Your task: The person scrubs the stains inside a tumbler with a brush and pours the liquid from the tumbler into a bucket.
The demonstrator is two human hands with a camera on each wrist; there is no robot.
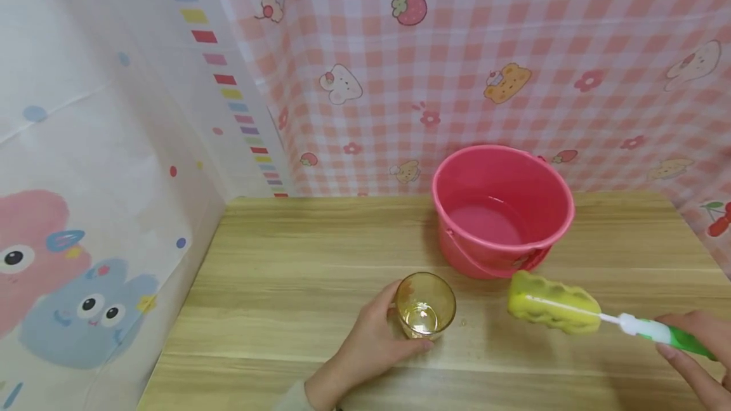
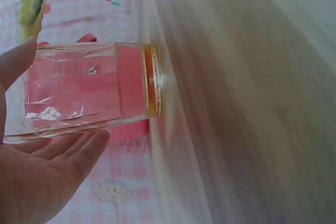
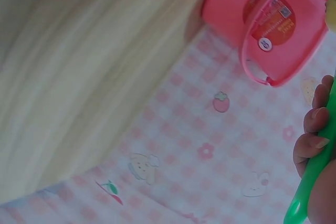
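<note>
An amber-tinted drinking glass (image 1: 425,306) stands upright near the front middle of the table. My left hand (image 1: 374,341) grips it from the left, thumb on the near side and fingers round the far side. In the left wrist view the glass (image 2: 79,87) looks clear and faceted, its base at the tabletop. On the right, my right hand (image 1: 699,351) holds a sponge bottle brush by its green and white handle (image 1: 662,332). The yellow sponge head (image 1: 554,303) points left, over the table in front of the bucket. The right wrist view shows fingers (image 3: 315,121) curled round the green handle.
A pink bucket (image 1: 451,252) with some liquid inside stands at the back right, its handle hanging down in front. Small wet drops lie beside the glass. Behind the wooden table (image 1: 297,246) hangs a pink checked cloth (image 1: 377,43); a white printed sheet (image 1: 143,163) borders the left.
</note>
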